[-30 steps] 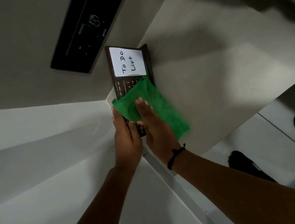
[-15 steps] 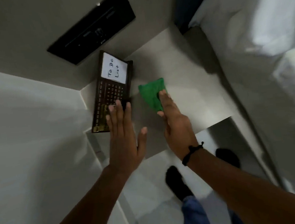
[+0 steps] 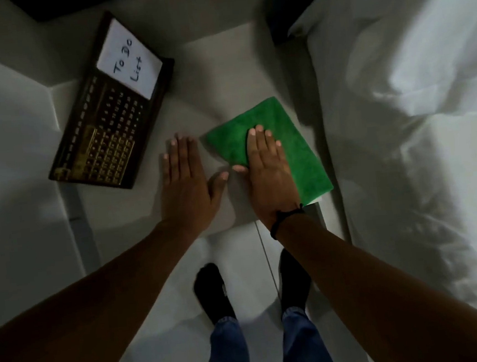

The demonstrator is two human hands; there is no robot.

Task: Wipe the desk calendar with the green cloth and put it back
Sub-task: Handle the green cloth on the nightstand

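- Desk calendar: dark brown frame, gold date grid, white "To Do List" note at its far end; resting at the counter's far left corner.
- Green cloth: flat near the counter's right edge, beside the bed.
- Right hand: open, palm down on the cloth.
- Left hand: open, flat on bare counter, just beside the calendar.

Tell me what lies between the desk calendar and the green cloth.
In the head view, only the left hand, flat on the bare tabletop, sits between the desk calendar and the green cloth; nothing else.
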